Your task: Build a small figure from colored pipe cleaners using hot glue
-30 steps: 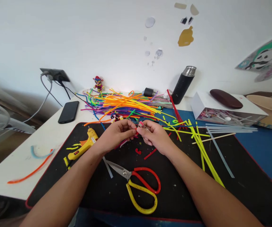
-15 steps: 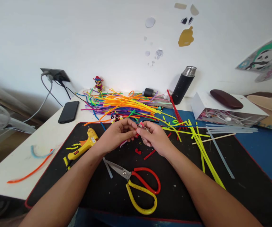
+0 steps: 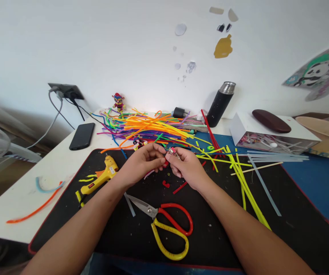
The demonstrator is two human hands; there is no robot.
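Viewpoint slightly shifted | my right hand [image 3: 186, 164] grips lighter [image 3: 172, 151], mostly hidden | my left hand [image 3: 149, 162] pinches red piece [image 3: 166, 164], outline obscured

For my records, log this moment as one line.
left hand: pinching red piece | right hand: holding lighter | scissors: on mat, nearer the person

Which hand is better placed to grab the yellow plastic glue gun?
Left hand, probably, though it pinches a small red piece. The glue gun lies left of it on the flat black mat, beside the left forearm; the right hand, holding a small silver-topped object, would cross over.
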